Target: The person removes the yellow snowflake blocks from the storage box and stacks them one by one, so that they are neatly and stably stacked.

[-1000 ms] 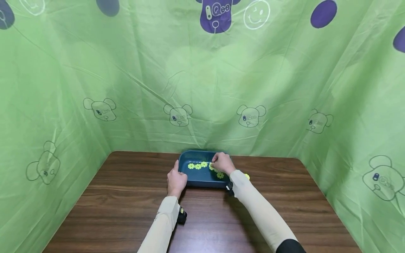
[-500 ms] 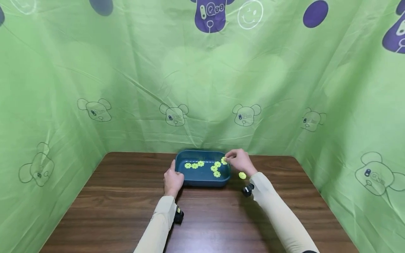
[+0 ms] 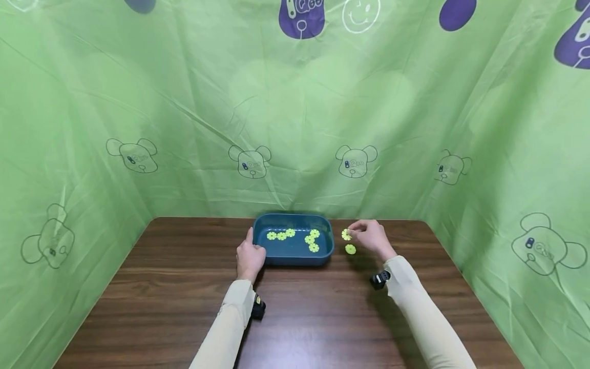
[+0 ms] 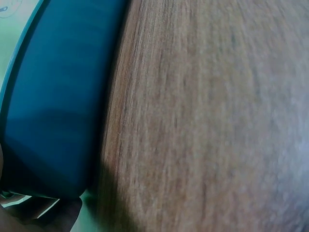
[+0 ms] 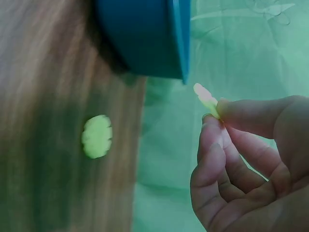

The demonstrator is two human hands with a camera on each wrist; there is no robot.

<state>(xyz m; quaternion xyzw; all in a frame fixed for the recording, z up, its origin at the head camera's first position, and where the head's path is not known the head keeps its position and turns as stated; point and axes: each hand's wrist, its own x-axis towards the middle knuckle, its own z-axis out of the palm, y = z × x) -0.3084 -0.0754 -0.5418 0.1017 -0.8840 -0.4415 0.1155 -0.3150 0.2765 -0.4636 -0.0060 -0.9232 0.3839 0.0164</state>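
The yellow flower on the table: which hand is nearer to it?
Right: the right hand hovers near this flower; the left hand is across the blue tray from it.

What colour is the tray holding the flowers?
The tray is dark teal, clearest in the head view.

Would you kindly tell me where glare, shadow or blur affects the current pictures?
Head: pale glare on the near part of the table, a shadow beside the right sleeve; left wrist: wood grain blurred, a dark shadow beside the blue tray; right wrist: table smeared, the yellow flower on it soft-edged.
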